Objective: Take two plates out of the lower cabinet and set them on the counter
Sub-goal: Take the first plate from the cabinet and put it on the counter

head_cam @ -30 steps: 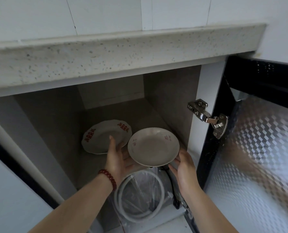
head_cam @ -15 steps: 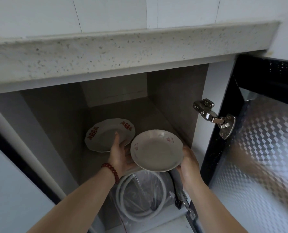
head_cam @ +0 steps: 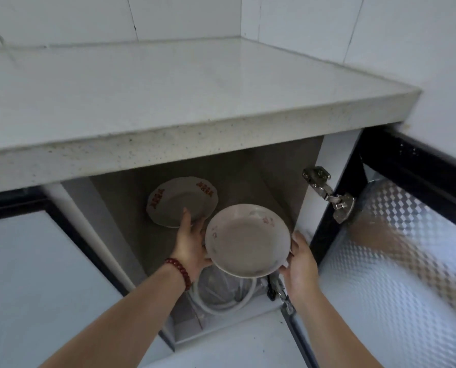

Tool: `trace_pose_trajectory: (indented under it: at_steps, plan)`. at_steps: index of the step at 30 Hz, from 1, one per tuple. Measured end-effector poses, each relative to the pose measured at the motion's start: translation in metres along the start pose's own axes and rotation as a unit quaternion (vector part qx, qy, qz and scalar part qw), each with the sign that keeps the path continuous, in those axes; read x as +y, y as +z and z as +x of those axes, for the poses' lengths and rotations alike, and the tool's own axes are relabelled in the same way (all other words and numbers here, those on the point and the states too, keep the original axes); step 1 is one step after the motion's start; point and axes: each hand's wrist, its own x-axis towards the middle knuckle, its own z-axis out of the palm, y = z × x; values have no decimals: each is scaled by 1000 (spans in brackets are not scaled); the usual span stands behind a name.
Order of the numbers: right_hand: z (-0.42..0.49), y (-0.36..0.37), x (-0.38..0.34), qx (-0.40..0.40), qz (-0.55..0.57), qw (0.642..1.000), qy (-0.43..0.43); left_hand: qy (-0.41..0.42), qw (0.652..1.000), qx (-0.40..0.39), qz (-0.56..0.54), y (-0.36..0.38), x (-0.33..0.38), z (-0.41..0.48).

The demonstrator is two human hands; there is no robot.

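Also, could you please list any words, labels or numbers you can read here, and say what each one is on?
No text here can be read.
Red marks on the rim of the back plate: possibly characters, too blurred to read.
Small pink marks on the front plate: they look like flowers, not text.
Hinge and counter: no lettering visible.

We face a corner of white wall tiles point(head_cam: 184, 17) with thin dark grout lines, meeting at the upper right. Below them the pale speckled stone counter point(head_cam: 147, 91) juts toward us, its thick front edge flecked with dark grains. Under it the cabinet interior point(head_cam: 280, 171) is lined in dull grey-brown. A black-framed door point(head_cam: 396, 261) with a shiny diamond-embossed panel stands swung open at right, hung on a metal hinge point(head_cam: 327, 195). At left, a closed black-framed panel point(head_cam: 35, 274) looks pale and frosted. Soft, even daylight falls throughout.
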Motion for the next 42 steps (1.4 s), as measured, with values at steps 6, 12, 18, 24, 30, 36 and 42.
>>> trace_pose_trajectory:
  at_steps: [6, 12, 18, 24, 30, 36, 42]
  plan:
    - [-90, -6, -30, 42, -15, 998, 45, -35, 998, 49, -1, 24, 13, -93]
    - [-183, -17, -68, 73, -42, 994, 71, -99, 990, 97, -13, 42, 16, -193]
    - [-263, -11, -129, 75, -97, 989, 88, -105, 986, 129, -8, 80, 52, -282]
    - [-336, 14, -203, 45, -104, 990, 83, -86, 986, 139, -27, 117, 106, -367]
    - [-382, 50, -261, -19, -69, 995, 64, -27, 992, 112, -44, 137, 164, -424]
    - [-398, 88, -288, -93, -39, 993, 60, 49, 992, 101, -62, 131, 203, -455]
    - [-401, 136, -278, -157, -63, 982, 84, 106, 980, 136, -101, 95, 221, -477]
